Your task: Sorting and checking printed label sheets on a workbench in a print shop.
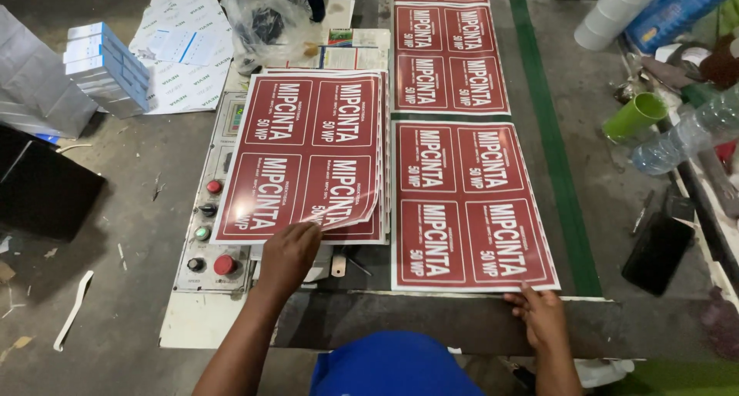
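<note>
Even overhead light, fairly bright; soft glare on the glossy red sheets under my fingers. Corners dimmer, edges bowed by the wide lens; focus sharp centrally.

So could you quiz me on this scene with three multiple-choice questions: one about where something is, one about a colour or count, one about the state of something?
1. Where is the stack of red sheets relative to the single red sheet?
A. To its left
B. To its right
C. Under it

2. What colour is the cup lying near the plastic bottle?
A. Yellow
B. Green
C. Black

3. What is the left hand doing?
A. Resting flat on the floor
B. Pressing a button
C. Lifting the corner of the top sheet

Answers:
1 A, the stack lies over the control panel, left of the single sheet.
2 B, the cup is bright green.
3 C, the corner curls up at its fingertips, while the right hand touches the single sheet's lower edge.
</note>
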